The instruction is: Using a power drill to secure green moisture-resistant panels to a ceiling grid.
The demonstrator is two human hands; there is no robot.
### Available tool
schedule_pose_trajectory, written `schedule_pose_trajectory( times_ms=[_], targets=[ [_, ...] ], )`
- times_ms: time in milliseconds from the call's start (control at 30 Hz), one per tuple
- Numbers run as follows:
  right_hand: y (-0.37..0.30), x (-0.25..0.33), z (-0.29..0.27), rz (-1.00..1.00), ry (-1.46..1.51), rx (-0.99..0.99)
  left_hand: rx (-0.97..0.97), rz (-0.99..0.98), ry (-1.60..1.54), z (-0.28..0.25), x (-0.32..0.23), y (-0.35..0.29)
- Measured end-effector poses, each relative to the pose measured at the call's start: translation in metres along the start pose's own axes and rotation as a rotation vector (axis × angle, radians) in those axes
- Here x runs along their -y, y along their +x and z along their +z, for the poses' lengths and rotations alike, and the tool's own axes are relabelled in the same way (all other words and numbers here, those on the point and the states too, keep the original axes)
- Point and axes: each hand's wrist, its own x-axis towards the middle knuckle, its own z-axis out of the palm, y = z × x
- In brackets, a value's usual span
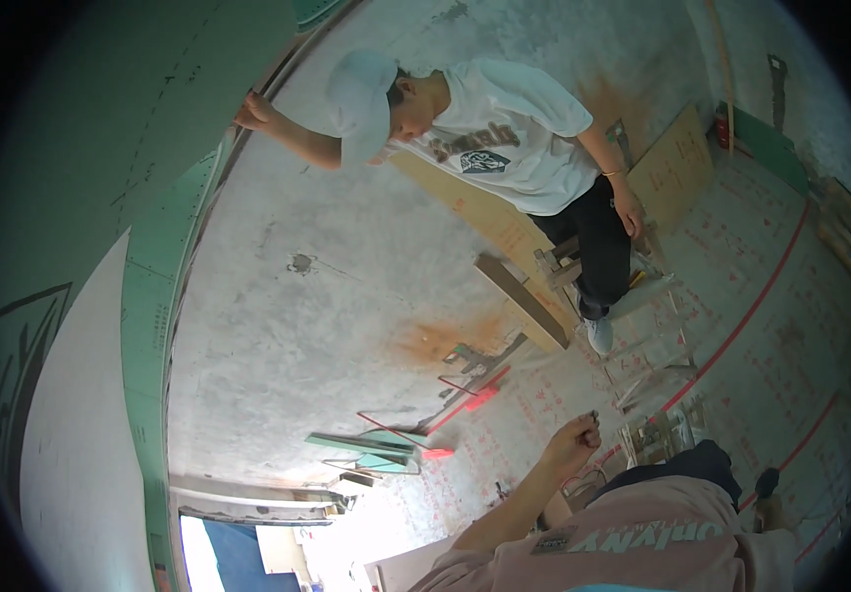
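Note:
My left hand (pixel 571 444) is raised in front of my body with its fingers curled closed. Something small and dark shows at the fingertips, too small to name. At my right side, my right hand (pixel 773 515) is partly hidden by my shirt and closed round a tool with a rounded black end (pixel 767 482); its kind does not show. Across from me, another person (pixel 504 128) in a white T-shirt and cap stands raised on a wooden stand. One of that person's hands (pixel 258 112) reaches up to the edge of the green boards (pixel 174 271).
A wooden trestle (pixel 647 439) stands close to my legs. Along the grey wall (pixel 278 326) lean a long plank (pixel 522 301) and tan boards (pixel 677 163). Green strips (pixel 361 446) and a red dustpan (pixel 483 398) lie by the wall's foot. Printed sheeting (pixel 731 266) covers the floor.

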Motion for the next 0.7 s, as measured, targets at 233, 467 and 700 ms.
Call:
schedule_pose_trajectory(
  times_ms=[233,467,700],
  targets=[
    [0.068,0.155,-0.12,-0.272,-0.123,-0.113,-0.171,0.217,-0.15,-0.002,0.066,-0.019],
    [0.13,0.241,-0.193,-0.196,-0.172,0.103,-0.362,0.084,-0.446,-0.033,0.147,-0.03],
    [0.065,0.112,-0.206,-0.186,-0.168,0.04,-0.536,0.112,-0.24,-0.011,0.131,-0.019]
  ],
)
